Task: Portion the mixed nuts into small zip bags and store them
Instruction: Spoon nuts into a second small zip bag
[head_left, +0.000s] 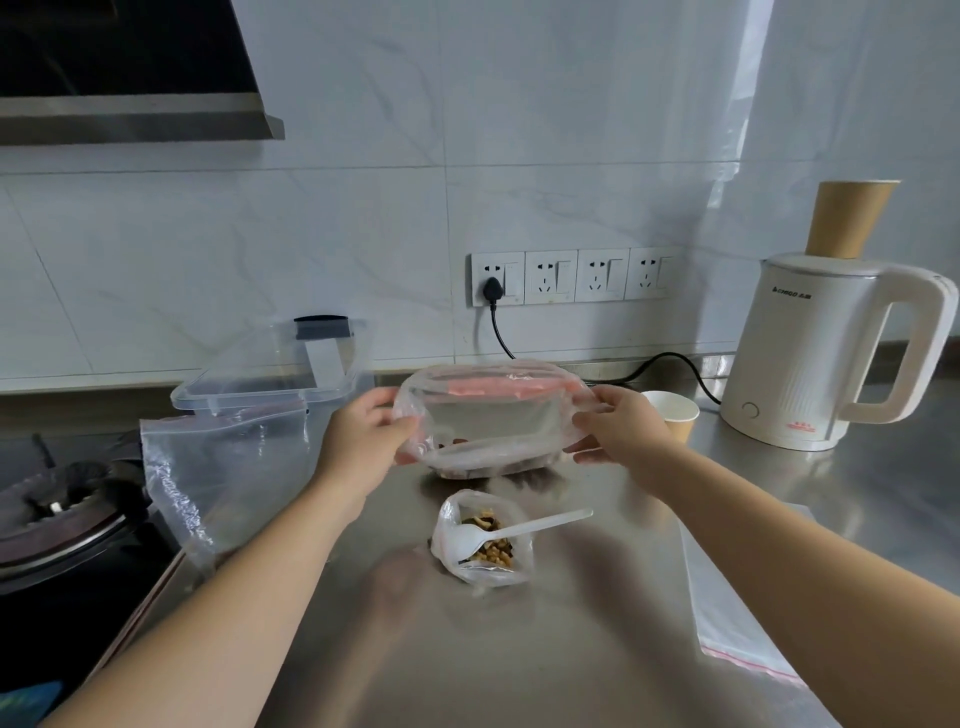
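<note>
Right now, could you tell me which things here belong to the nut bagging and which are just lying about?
Job: zip bag held open by left hand and right hand; nut bag; spoon; flat bag; clear box.
Lying about: kettle; cup; stove; sockets.

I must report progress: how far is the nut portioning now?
Early stage. One small bag on the counter holds nuts, open, with the spoon inside. Left hand and right hand hold a large zip bag open. Flat bags remain; sealing and storing remain.
</note>
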